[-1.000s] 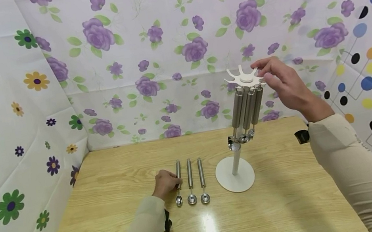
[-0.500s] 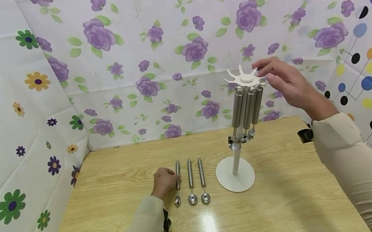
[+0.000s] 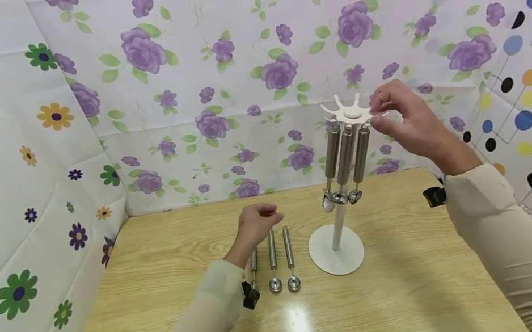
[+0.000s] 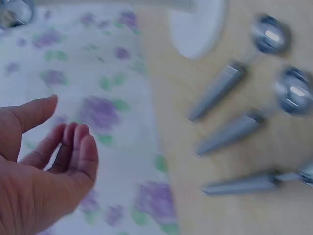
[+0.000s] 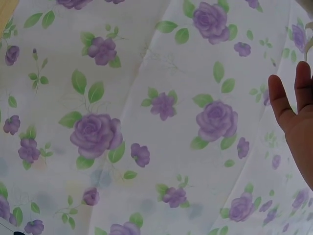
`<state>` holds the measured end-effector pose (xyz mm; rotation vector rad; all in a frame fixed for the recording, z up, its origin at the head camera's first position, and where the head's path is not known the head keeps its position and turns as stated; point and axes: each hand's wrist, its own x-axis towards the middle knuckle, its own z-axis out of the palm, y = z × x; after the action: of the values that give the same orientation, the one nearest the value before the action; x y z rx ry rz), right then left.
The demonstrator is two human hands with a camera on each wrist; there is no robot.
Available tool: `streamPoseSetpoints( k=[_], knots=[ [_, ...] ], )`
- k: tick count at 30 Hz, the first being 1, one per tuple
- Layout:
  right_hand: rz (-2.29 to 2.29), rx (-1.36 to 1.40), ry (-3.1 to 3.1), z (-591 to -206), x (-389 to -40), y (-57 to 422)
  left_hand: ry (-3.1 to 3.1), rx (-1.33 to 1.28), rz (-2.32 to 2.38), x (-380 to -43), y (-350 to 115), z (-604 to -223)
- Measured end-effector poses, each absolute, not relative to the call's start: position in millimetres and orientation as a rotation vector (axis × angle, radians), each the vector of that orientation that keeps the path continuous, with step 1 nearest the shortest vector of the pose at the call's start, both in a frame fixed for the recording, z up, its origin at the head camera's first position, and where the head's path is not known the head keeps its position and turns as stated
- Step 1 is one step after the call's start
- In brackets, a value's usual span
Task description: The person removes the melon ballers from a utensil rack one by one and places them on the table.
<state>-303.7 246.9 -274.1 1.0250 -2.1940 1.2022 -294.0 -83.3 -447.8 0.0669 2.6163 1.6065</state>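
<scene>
My left hand [image 3: 256,225] is raised above the table near small steel scoops, its fingers loosely curved and holding nothing. Below it lie the left scoop [image 3: 253,262], partly hidden by the wrist, the middle scoop [image 3: 272,257] and the right scoop [image 3: 289,257]. All three show in the left wrist view, where the left hand [image 4: 58,171] is apart from them. A white rack [image 3: 353,115] with radiating hooks stands to the right, with several steel utensils [image 3: 346,157] hanging from it. My right hand [image 3: 406,122] is at a right-hand hook, thumb and fingers around it with a gap.
The rack's round white base [image 3: 338,264] rests on the wooden table [image 3: 161,296]. Flowered cloth [image 3: 232,79] hangs behind the table, with patterned cloths on both sides.
My left hand has let go of the left scoop and moved up and right. The top of the rack has turned with its utensils, their near side shifting left; my right hand stays beside it.
</scene>
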Motion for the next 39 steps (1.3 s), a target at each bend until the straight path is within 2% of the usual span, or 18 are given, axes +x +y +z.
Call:
streamPoseSetpoints(
  k=[8,14,27,39],
  knots=[
    [1.212,0.901,-2.249,-275,-301,241,2.436,0.495,1.790,-291,-46,-392],
    [1.215,0.955,-2.209,-273,-305,240,2.383,0.650,1.803,-293,-24,-366],
    [1.159,0.918,-2.403,-270,-303,241,2.344,0.741,1.920,-295,3,-351],
    [1.075,0.981,-2.324,-273,-310,235,2.478,0.675,1.872,-294,-10,-348]
  ],
)
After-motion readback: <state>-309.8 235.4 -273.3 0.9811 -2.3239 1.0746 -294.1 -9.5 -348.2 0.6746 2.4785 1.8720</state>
